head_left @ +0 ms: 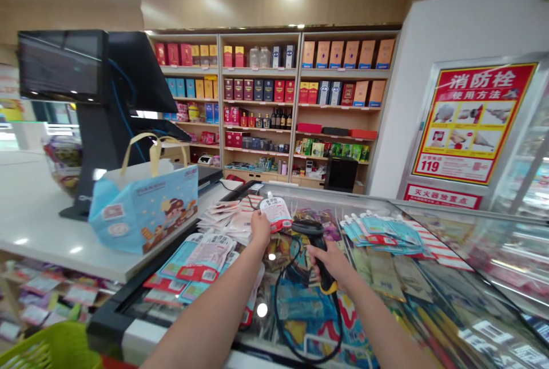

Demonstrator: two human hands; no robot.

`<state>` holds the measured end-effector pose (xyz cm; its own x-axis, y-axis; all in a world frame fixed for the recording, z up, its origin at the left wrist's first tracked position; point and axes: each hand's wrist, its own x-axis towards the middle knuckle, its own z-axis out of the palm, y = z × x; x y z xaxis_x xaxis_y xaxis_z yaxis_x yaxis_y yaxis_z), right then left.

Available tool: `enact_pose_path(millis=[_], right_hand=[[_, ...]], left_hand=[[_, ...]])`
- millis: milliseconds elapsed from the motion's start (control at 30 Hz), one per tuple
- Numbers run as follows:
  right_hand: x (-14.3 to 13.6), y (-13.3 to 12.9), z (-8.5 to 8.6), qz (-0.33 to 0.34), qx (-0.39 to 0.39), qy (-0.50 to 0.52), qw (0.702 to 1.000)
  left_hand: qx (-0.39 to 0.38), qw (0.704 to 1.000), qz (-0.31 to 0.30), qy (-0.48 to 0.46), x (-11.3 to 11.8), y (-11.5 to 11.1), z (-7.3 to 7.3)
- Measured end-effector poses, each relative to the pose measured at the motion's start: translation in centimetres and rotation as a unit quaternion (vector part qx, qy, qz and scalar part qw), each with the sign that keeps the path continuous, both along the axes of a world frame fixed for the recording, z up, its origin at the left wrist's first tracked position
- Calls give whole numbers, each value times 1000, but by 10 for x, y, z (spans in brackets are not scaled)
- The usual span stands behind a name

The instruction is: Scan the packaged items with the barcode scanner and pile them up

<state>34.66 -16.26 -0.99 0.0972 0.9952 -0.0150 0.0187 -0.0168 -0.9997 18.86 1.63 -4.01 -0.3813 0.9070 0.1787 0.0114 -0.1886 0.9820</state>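
Packet (277,213) pinched at edge by left hand (260,227); light, soft, crinkly. Scanner (317,243) gripped by handle in closed right hand (330,260); rigid, corded.

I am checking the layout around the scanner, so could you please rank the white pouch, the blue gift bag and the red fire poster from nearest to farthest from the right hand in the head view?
From the right hand:
1. White pouch, just left, in the left hand.
2. Blue gift bag, far left on the counter.
3. Red fire poster, on the right wall.
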Motion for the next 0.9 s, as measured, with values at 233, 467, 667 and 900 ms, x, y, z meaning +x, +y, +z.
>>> enact_pose_path(millis=[233,467,667,900], right_hand=[[2,1,-3,-1,-10,-16,1000],[3,0,-2,29,-30,-35,999],[2,0,-1,23,-27,-27,999],[0,-1,-1,12,-12,10,1000]], left_hand=[[4,999,32,28,2,-3,3],[9,997,21,71,-2,-8,5],[-4,996,26,90,-2,-13,11],[9,996,13,89,-1,-6,3]])
